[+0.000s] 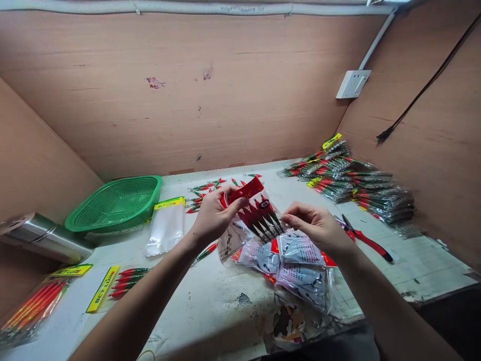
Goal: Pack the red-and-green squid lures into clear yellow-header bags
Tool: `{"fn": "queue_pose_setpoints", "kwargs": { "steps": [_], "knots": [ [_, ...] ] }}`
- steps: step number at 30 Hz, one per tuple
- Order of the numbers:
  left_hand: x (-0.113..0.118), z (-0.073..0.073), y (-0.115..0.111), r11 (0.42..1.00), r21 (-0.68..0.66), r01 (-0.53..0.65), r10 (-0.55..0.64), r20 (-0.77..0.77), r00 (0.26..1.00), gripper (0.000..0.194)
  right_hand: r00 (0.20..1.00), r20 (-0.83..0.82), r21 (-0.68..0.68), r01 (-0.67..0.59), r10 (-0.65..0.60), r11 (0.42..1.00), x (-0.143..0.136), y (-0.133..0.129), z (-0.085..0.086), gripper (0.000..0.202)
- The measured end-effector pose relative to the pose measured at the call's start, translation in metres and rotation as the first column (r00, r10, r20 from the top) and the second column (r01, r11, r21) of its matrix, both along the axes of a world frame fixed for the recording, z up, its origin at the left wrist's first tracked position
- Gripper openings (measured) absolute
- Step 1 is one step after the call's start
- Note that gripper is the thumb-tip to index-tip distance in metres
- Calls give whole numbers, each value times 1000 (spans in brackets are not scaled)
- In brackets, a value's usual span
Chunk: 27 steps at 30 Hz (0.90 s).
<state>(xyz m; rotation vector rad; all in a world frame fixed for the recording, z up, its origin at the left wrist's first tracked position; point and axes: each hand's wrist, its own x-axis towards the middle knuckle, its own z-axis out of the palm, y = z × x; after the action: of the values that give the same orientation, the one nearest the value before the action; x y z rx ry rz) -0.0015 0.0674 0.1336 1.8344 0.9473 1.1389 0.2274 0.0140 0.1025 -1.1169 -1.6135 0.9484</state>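
Note:
My left hand (218, 213) grips the red-topped end of a clear printed bag (231, 240), thumb on top. Several red and green lures (259, 220) show at the bag, their tails pointing toward my right hand. My right hand (313, 223) is closed in a pinch at the lures' tail ends; what lies between its fingertips is too small to name. Below both hands lies a pile of printed plastic packets (300, 265) with red edges. Loose red and green lures (205, 188) are scattered on the table behind my left hand.
A green basket (116, 203), a metal cylinder (48, 235) and clear bags with yellow headers (165, 228) are at the left. Packed lures (63, 288) lie front left. Red-handled pliers (366, 240) sit right of my right hand, before a heap of packed lures (345, 180).

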Motion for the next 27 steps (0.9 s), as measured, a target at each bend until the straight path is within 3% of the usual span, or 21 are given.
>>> {"fn": "queue_pose_setpoints", "kwargs": {
  "steps": [7, 13, 20, 24, 27],
  "knots": [
    [-15, -12, -4, 953, 298, 59, -60, -7, 998, 10, 990, -141, -62, -33, 24, 998, -10, 3, -6, 31],
    [-22, -19, -12, 891, 446, -88, 58, 80, 995, 2, 988, -77, 159, -122, 135, 980, -27, -9, -2, 20],
    [-26, -29, -17, 931, 344, -122, 45, 222, 974, 2, 971, -180, 244, -109, 155, 964, -45, -16, -10, 15],
    [-26, -35, -24, 961, 250, -119, 17, 375, 927, 3, 988, -58, 402, -111, 146, 909, -55, -26, -8, 15],
    [-23, -36, -28, 994, 95, -56, -3, 530, 848, 7, 994, -20, 337, -91, 104, 937, -61, -27, -7, 26]
  ]
}}
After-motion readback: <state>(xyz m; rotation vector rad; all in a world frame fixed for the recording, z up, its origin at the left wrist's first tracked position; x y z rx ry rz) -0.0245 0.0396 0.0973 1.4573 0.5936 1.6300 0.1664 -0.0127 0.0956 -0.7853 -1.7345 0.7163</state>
